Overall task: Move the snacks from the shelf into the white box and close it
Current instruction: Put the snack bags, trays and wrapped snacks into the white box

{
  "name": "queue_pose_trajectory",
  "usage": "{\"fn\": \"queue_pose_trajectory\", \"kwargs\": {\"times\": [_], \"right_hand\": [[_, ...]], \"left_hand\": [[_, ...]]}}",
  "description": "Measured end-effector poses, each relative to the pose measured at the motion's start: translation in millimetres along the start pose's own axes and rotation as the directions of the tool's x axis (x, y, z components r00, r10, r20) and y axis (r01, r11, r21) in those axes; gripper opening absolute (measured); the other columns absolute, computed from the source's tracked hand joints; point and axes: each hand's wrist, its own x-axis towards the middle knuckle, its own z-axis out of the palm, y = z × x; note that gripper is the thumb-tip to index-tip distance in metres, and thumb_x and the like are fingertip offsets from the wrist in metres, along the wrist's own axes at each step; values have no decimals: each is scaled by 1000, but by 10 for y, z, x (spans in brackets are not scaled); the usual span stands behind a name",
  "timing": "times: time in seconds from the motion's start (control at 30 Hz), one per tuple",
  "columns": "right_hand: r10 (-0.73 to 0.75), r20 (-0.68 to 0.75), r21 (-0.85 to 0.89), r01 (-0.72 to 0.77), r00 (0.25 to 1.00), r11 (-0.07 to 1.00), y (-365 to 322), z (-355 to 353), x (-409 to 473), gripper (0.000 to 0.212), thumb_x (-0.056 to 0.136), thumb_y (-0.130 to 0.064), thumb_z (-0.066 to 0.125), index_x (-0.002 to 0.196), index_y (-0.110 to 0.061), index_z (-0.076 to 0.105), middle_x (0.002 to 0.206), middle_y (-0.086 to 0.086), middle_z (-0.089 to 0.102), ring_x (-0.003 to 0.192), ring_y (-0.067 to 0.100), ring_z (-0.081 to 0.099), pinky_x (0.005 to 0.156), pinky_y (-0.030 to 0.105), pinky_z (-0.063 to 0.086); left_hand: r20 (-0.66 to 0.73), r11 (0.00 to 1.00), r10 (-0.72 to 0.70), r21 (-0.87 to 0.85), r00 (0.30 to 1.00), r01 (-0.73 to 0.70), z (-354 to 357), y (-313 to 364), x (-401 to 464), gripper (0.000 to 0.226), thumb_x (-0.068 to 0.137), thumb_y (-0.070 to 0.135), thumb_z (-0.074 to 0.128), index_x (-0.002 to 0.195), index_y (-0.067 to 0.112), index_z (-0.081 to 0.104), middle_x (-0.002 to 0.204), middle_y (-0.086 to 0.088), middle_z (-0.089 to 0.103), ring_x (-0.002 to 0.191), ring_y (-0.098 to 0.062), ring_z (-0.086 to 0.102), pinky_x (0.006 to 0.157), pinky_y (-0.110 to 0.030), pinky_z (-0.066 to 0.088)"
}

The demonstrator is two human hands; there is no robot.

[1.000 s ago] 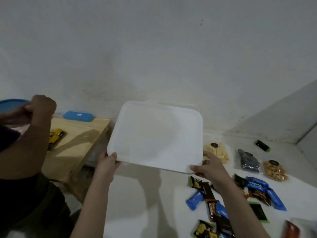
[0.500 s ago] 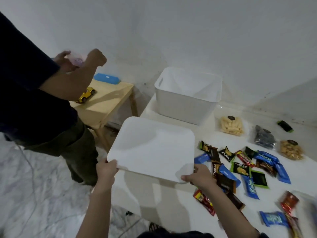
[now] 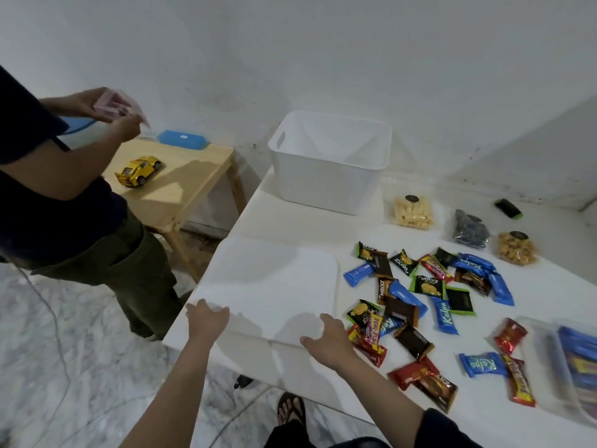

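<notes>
White lid [image 3: 271, 282] lies flat on the shelf [image 3: 323, 376] | left hand [image 3: 206, 320] and right hand [image 3: 329, 337] rest on its near edge, fingers loosely spread, not gripping | white box [image 3: 326, 176] stands open beyond the lid | snacks [image 3: 420, 295] lie scattered right of the lid.

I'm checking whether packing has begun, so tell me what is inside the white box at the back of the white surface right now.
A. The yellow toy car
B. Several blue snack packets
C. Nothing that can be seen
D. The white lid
C: the white box stands open with only bare walls showing inside, the snacks lie spread on the white surface, and the white lid lies flat in front of the box.
</notes>
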Motion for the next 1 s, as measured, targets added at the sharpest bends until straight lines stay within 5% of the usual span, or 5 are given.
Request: {"fn": "queue_pose_trajectory", "kwargs": {"times": [0.33, 0.5, 0.7, 0.83, 1.0], "right_hand": [[-22, -187, 119, 45, 982, 992, 205, -370, -209, 55, 87, -27, 61, 136, -9, 43, 137, 5, 49, 124, 24, 47, 99, 29, 38], [9, -309, 195, 54, 951, 979, 463, -720, -286, 37, 90, -19, 57, 125, -9, 51, 112, 2, 56, 104, 18, 53, 81, 22, 40], [131, -438, 311, 13, 889, 950, 817, -1138, -277, 41, 89, -20, 59, 129, -13, 50, 128, 5, 57, 109, 18, 55, 86, 25, 43], [187, -500, 365, 11, 846, 931, 946, -1443, -204, 44, 90, -24, 59, 130, -11, 48, 133, 8, 53, 118, 21, 52, 93, 30, 43], [229, -523, 376, -19, 821, 927, 1031, -1892, 22, 34, 89, -20, 59, 121, -11, 51, 120, 8, 59, 93, 19, 56, 70, 24, 44]], "left_hand": [[187, 983, 150, 81, 971, -167, 518, 426, -441, 79, 89, 34, 59, 147, 0, 18, 157, -23, 3, 145, -36, 7, 113, -44, 27], [241, 947, 302, 36, 923, -319, 913, 864, -806, 76, 90, 33, 57, 147, 1, 19, 157, -19, 10, 147, -27, 8, 114, -35, 21], [355, 903, 401, 0, 844, -429, 1358, 1367, -1219, 72, 91, 32, 56, 148, 6, 20, 158, -11, 15, 144, -25, 21, 112, -33, 26], [415, 859, 463, 8, 783, -513, 1603, 1748, -1325, 51, 90, 27, 56, 131, 2, 41, 135, -18, 45, 122, -33, 47, 98, -36, 40], [447, 832, 501, -14, 741, -555, 1819, 2319, -1283, 48, 90, 21, 58, 132, 1, 43, 132, -17, 51, 110, -28, 53, 86, -29, 41]]}}
